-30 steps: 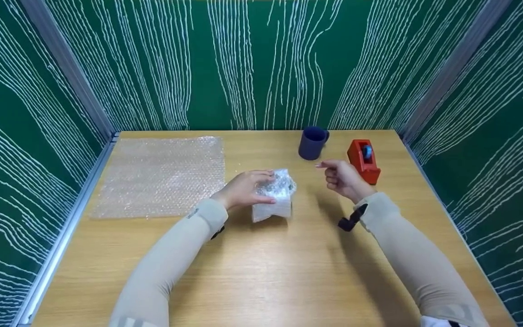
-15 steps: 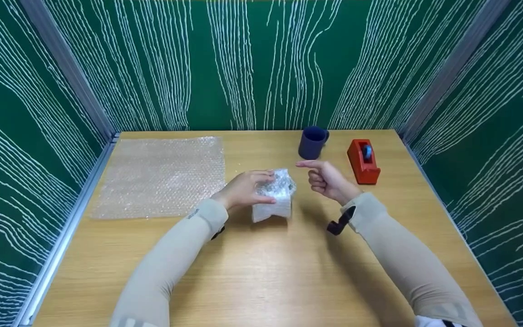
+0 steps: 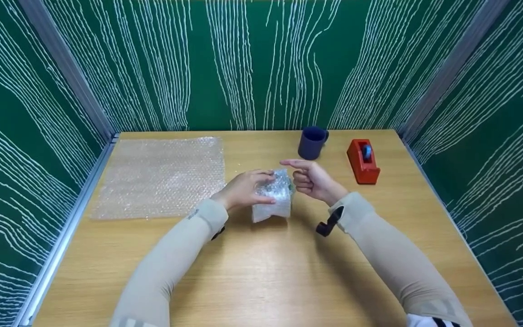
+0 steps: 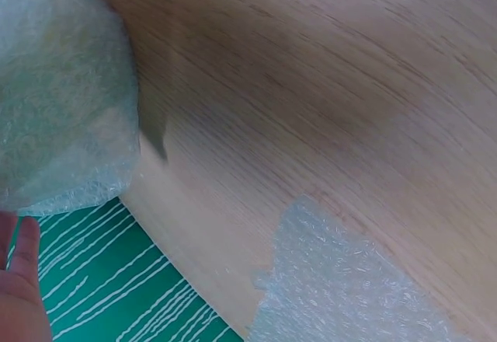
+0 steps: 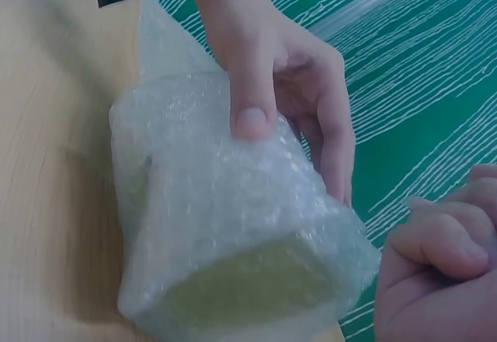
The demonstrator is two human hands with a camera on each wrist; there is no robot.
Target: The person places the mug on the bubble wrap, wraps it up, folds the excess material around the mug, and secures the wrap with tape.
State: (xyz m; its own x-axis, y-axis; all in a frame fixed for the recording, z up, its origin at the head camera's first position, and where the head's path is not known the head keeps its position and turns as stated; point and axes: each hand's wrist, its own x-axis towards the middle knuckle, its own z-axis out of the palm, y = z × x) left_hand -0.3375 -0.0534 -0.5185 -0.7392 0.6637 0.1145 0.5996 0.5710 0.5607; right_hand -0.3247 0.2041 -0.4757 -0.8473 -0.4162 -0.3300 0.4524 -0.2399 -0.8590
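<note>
My left hand [image 3: 242,188] grips a bundle of bubble wrap [image 3: 282,194] near the middle of the table, thumb on the near side and fingers over the far side. In the right wrist view the wrapped bundle [image 5: 217,194] shows a rounded, yellow-green end through the plastic. The left thumb presses on the wrap. My right hand [image 3: 314,180] is close at the bundle's right side, index finger stretched out past its far top corner and the other fingers curled in. Nothing shows between the curled fingers of the right hand [image 5: 446,260] in the right wrist view.
A flat sheet of bubble wrap [image 3: 161,177] lies at the table's back left. Behind the right hand stands a dark blue mug [image 3: 312,143]. To its right is a red tape dispenser [image 3: 362,162] with a blue core. Green walls with white lines [image 3: 225,63] enclose the table.
My right hand has come leftward, away from the tape dispenser and up to the bundle, index finger still pointing left. The left hand and the bundle have stayed in place.
</note>
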